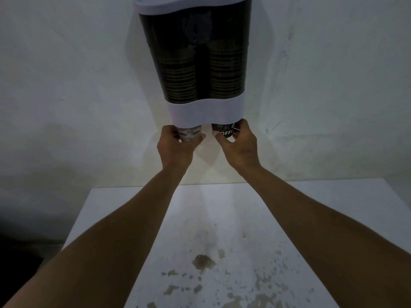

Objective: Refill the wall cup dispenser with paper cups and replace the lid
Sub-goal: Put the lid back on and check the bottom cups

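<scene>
The wall cup dispenser [195, 54] hangs on the white wall, a dark see-through double tube with a white band at its base and a white lid [178, 4] on top. Two stacks of paper cups show dimly inside. A white printed cup [189, 132] pokes out of the left outlet and my left hand [175, 147] grips it from below. From the right outlet sticks a black cup [223, 131] with white lettering, with my right hand [239, 145] closed around it.
A white table [222, 241] with brown stains and chipped spots stands below the dispenser, against the wall. Dark floor lies to the left of the table.
</scene>
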Motion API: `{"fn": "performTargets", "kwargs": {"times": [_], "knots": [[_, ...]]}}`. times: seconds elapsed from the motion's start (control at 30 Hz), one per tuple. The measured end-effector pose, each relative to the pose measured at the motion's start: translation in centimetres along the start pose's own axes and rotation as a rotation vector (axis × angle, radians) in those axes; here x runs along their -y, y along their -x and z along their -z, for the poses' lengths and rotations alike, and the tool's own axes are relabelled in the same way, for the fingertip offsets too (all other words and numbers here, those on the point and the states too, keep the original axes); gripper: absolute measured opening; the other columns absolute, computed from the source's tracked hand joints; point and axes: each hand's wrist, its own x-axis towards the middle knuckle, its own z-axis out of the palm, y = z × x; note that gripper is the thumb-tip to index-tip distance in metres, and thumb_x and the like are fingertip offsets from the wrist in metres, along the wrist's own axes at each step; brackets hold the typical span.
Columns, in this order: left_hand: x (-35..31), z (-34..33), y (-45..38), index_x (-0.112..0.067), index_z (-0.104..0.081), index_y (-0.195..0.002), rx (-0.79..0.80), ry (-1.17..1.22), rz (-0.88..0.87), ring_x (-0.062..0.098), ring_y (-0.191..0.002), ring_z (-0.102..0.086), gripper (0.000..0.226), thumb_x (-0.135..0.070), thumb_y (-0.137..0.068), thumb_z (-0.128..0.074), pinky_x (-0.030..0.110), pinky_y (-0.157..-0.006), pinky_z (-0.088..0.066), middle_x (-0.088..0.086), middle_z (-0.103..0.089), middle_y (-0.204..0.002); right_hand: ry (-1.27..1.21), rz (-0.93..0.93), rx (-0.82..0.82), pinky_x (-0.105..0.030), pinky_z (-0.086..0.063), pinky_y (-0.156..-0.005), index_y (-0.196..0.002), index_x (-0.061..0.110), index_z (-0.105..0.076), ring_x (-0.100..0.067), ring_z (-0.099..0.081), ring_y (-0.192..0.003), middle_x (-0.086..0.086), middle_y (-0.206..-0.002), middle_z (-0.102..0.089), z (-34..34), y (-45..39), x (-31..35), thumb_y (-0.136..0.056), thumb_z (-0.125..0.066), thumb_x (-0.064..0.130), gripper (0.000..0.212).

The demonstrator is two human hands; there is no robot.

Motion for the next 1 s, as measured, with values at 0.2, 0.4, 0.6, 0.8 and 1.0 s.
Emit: {"fn": "performTargets", "kwargs": {"times": [0.2, 0.4, 0.6, 0.8, 1.0], "knots": [[0.6, 0.4, -0.2, -0.023, -0.049, -0.111, 0.036, 0.032, -0.008, 0.005, -0.091, -0.06, 0.065, -0.038, -0.063, -0.091, 0.012, -0.07, -0.046, -0.011, -0.06, -0.103, -0.007, -0.001, 0.005, -0.015, -0.045, -0.084, -0.117, 0.022, -0.053, -0.013, -0.062, -0.103, 0.006, -0.11, -0.064, 0.0, 0.0, -0.1, -0.081, -0.079, 0.033, 0.046], [1.2, 1.0, -0.7, -0.024, -0.053, -0.12, 0.099, 0.004, -0.063, 0.013, -0.1, -0.066, 0.061, -0.033, -0.071, -0.087, 0.027, -0.086, -0.057, -0.011, -0.065, -0.11, -0.014, 0.006, -0.019, -0.015, -0.048, -0.083, -0.115, 0.021, -0.054, -0.013, -0.063, -0.1, 0.005, -0.108, -0.066, -0.3, 0.1, -0.1, -0.08, -0.079, 0.031, 0.044], [0.6, 1.5, -0.6, -0.02, -0.057, -0.115, 0.077, -0.064, -0.074, 0.011, -0.092, -0.065, 0.061, -0.035, -0.066, -0.09, 0.009, -0.07, -0.048, -0.01, -0.066, -0.105, -0.013, -0.001, -0.023, -0.013, -0.045, -0.083, -0.118, 0.019, -0.053, -0.014, -0.062, -0.102, 0.004, -0.11, -0.065, -0.3, 0.2, -0.4, -0.08, -0.08, 0.032, 0.049], [0.4, 1.8, -0.7, -0.019, -0.055, -0.117, 0.092, -0.1, -0.084, 0.011, -0.092, -0.063, 0.066, -0.038, -0.065, -0.09, 0.006, -0.065, -0.045, -0.008, -0.065, -0.108, -0.015, 0.002, -0.032, -0.014, -0.046, -0.082, -0.111, 0.024, -0.052, -0.014, -0.062, -0.1, 0.005, -0.107, -0.065, -0.2, 0.1, -0.4, -0.077, -0.082, 0.032, 0.046], [0.5, 1.9, -0.8, -0.016, -0.056, -0.12, 0.12, -0.067, -0.066, 0.013, -0.097, -0.064, 0.064, -0.034, -0.068, -0.089, 0.013, -0.073, -0.049, -0.005, -0.066, -0.112, 0.003, 0.005, -0.043, -0.01, -0.044, -0.077, -0.107, 0.023, -0.051, -0.013, -0.061, -0.096, 0.005, -0.103, -0.063, -0.3, 0.1, -0.1, -0.076, -0.083, 0.03, 0.045]]}}
